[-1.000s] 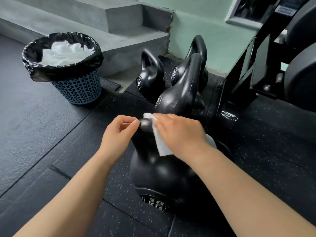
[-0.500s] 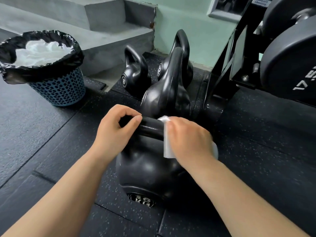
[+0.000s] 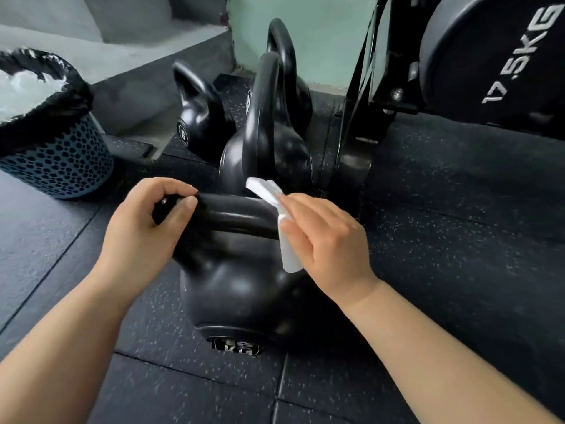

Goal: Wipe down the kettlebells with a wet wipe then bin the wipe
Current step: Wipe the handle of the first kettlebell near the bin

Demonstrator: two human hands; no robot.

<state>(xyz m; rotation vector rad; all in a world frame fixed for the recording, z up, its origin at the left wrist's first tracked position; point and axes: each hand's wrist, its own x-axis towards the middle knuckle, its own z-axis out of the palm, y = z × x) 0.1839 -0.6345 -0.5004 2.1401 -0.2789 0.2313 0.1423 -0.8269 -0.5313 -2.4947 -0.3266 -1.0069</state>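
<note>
A big black kettlebell (image 3: 235, 289) stands on the rubber floor right below me. My left hand (image 3: 143, 231) grips the left end of its handle. My right hand (image 3: 324, 237) holds a folded white wet wipe (image 3: 281, 221) against the right end of that handle, fingers curled over the wipe. Behind it stand three more black kettlebells: a tall one (image 3: 263, 142), a small one marked 6 (image 3: 198, 117) and one at the back (image 3: 287, 71). The blue bin (image 3: 58, 154) with a black liner, holding white wipes, is at the left.
A black weight rack (image 3: 367, 102) rises on the right with a 17.5 kg dumbbell head (image 3: 495, 56) on it. Grey concrete steps (image 3: 122, 56) lie behind the bin. A green wall closes the back.
My right hand slid the wipe from the middle of the handle to its right end. My left hand keeps its grip on the left end. The view came closer.
</note>
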